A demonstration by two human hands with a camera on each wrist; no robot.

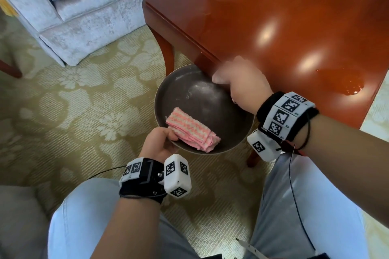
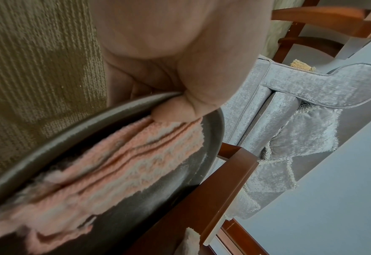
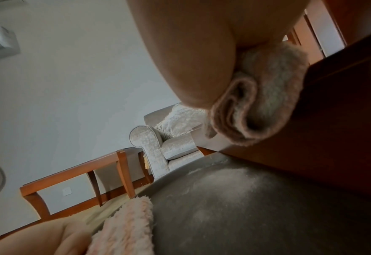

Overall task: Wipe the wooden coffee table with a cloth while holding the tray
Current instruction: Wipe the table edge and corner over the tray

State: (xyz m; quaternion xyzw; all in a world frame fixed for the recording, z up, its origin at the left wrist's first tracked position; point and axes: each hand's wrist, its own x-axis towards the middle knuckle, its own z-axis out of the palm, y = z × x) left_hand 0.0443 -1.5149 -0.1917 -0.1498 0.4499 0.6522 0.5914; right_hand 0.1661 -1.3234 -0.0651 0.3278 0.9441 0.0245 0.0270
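Head: cloth (image 1: 217, 79) seemingly under fingers (image 1: 226, 73).

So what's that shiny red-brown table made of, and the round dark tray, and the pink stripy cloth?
The table looks like wood with a glossy varnish: it mirrors the lights. The tray looks like dull dark metal or glazed ceramic; I cannot tell which. It is matte with pale dust. The cloth looks like soft terry towelling: its surface is fuzzy and looped.

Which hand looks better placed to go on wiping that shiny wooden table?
The right hand: it already grips a cloth at the table's near edge. The left hand is busy holding the tray, its thumb on a striped cloth.
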